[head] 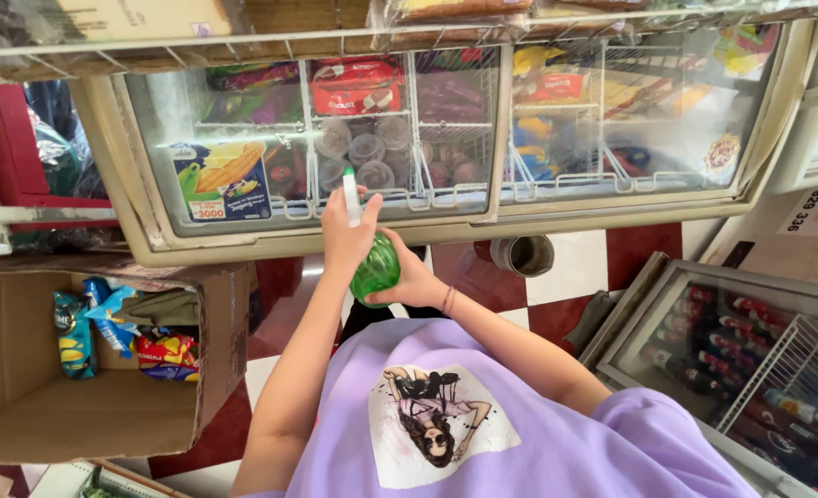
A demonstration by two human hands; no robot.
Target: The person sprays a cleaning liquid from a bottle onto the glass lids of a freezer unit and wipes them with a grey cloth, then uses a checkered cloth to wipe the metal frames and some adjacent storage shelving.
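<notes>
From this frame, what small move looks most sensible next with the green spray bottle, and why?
Probably squeeze the trigger. The left hand grips the white nozzle top, the right hand cups the green spray bottle, and the nozzle sits close to the freezer's glass lid.

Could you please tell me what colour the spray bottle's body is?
The bottle body is translucent green with a white nozzle, seen in the head view.

Checkered floor (575, 267) under cardboard box (77, 406), freezers (150, 221)
</notes>
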